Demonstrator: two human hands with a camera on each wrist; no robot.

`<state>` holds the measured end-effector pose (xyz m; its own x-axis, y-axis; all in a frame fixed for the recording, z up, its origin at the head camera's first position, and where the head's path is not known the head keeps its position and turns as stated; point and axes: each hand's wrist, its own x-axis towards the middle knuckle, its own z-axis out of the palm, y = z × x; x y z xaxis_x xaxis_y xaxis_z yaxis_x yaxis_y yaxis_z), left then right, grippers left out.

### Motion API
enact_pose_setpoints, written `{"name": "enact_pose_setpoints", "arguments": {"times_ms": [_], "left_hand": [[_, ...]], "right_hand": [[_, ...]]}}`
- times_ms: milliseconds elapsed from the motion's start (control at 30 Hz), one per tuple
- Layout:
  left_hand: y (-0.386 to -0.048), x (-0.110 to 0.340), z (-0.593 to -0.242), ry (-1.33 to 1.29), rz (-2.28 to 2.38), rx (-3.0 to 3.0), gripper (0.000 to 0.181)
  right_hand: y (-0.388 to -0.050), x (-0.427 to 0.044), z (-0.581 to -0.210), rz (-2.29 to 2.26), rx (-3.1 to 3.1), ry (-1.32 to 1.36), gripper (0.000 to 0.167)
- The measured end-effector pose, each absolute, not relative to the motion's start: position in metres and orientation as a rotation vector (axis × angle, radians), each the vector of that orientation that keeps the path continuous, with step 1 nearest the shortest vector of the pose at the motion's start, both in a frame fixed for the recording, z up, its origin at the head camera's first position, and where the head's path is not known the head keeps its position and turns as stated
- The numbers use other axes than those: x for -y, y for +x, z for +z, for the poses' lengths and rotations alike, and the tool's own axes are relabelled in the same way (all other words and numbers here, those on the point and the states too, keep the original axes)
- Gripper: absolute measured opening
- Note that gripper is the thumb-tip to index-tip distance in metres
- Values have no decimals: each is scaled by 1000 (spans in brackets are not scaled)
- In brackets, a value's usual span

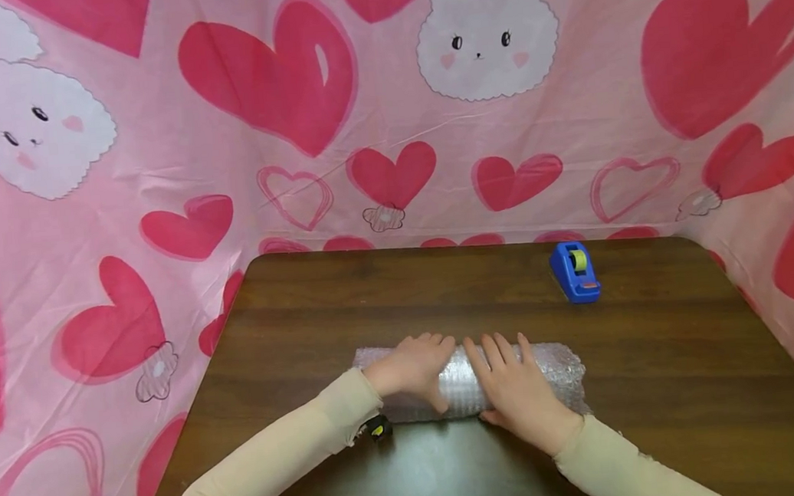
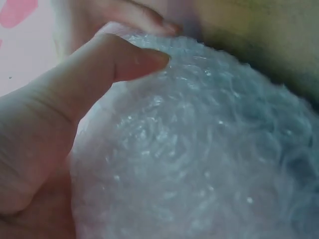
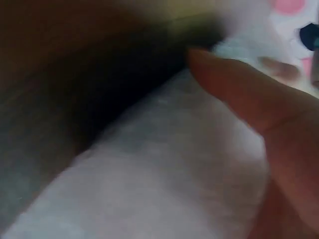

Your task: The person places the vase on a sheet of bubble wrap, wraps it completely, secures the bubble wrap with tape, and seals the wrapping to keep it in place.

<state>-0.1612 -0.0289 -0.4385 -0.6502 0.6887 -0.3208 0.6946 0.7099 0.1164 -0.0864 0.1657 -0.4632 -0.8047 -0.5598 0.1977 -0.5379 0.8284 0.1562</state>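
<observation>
A roll of clear bubble wrap (image 1: 463,382) lies crosswise on the table. Over its left half, my left hand (image 1: 412,368) grips it from above, the fingers reaching across the top to the far side and the thumb on the near side. My right hand (image 1: 521,397) spans the right half in the same way, fingers spread over the top and thumb low at the near edge. In the left wrist view the thumb (image 2: 94,69) lies against the bubbly surface (image 2: 189,149). The right wrist view, blurred, has the other thumb (image 3: 249,94) along the wrap (image 3: 149,174). Whatever is inside the roll is hidden.
A blue tape dispenser (image 1: 576,272) with yellowish tape stands at the back right of the brown wooden table (image 1: 304,308). A small black item with a yellow-green patch (image 1: 379,427) is by the left sleeve. Pink heart-patterned cloth (image 1: 388,125) hangs behind and beside the table.
</observation>
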Motion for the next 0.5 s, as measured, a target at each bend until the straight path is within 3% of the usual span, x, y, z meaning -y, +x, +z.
{"name": "enact_pose_setpoints", "arguments": {"times_ms": [167, 400, 500], "left_hand": [[-161, 30, -437, 997, 4, -2578, 87], [-155, 29, -437, 984, -50, -2689, 111], [-148, 30, -437, 1033, -61, -2776, 108]], "right_hand": [[-96, -169, -468, -64, 2731, 879, 119], [-105, -169, -462, -27, 2818, 861, 111], [-110, -168, -457, 7, 2905, 839, 109]]}}
